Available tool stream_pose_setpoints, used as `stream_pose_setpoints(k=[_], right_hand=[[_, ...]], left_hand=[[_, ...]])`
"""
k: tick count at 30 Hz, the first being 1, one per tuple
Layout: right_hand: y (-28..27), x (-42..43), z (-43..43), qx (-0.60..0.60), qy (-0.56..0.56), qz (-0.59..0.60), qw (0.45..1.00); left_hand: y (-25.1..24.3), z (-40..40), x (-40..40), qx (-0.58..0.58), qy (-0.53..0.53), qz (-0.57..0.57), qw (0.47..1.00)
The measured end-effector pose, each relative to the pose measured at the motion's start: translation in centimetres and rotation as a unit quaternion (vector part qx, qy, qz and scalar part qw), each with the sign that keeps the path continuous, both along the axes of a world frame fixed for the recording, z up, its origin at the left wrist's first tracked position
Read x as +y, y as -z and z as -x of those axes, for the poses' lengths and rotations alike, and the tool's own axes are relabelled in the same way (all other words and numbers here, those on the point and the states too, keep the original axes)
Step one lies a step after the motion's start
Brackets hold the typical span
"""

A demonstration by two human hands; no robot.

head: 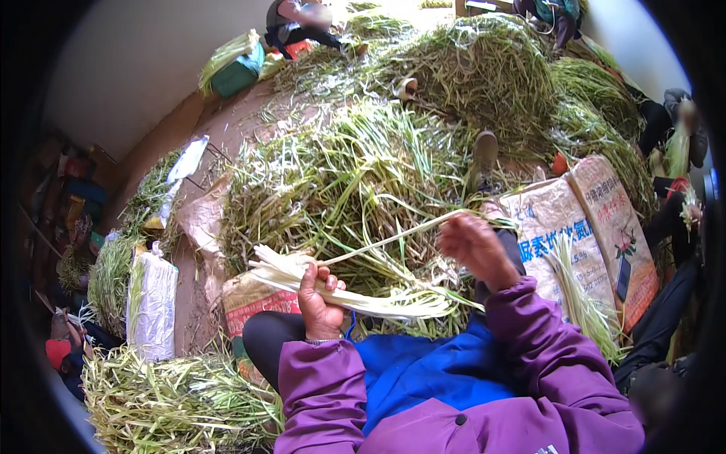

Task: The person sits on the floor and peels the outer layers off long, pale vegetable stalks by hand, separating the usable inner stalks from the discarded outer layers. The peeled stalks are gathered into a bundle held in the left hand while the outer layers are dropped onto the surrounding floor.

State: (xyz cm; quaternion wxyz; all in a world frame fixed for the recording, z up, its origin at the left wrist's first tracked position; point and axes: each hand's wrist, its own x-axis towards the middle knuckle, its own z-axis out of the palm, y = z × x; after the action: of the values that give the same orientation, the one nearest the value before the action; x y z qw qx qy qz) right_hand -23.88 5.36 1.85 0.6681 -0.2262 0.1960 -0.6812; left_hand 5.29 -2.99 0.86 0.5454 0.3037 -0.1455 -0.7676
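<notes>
My left hand [321,301] grips a bundle of pale, blanched leafy stalks [391,302] by its middle, above my left knee. The bundle's whitish ends stick out to the left, and its yellow-green ends droop to the right over my blue apron [431,363]. One long single stalk [391,238] runs up from the bundle to my right hand [479,249], whose fingers are closed around its far end. The right hand is slightly blurred. Straight ahead lies a large heap of green and yellowing leaves [351,164].
Printed woven sacks [567,227] lie at my right, with loose pale stalks [584,301] on them. More leaf heaps stand at the back [482,74] and lower left [176,403]. A white wrapped bundle [153,306] is at the left. Other people sit at the back [300,22] and right [675,125].
</notes>
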Motion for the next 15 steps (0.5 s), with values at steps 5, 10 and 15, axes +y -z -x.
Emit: stream_pose_setpoints(k=[5,10,15], right_hand=[[-2.0,1.7,9.2,-0.086,0.213,0.053,0.972],[-0.1,3.2,7.5,0.34,0.022,-0.047,0.939],[3.7,1.5,-2.5,0.694,-0.123,0.02,0.709]], left_hand=[[-0.3,-0.7,-0.1,0.002,-0.047,-0.016,0.999],[0.2,-0.8,-0.2,0.013,-0.036,-0.02,0.999],[-0.5,0.9,1.0,-0.047,0.022,0.013,0.999]])
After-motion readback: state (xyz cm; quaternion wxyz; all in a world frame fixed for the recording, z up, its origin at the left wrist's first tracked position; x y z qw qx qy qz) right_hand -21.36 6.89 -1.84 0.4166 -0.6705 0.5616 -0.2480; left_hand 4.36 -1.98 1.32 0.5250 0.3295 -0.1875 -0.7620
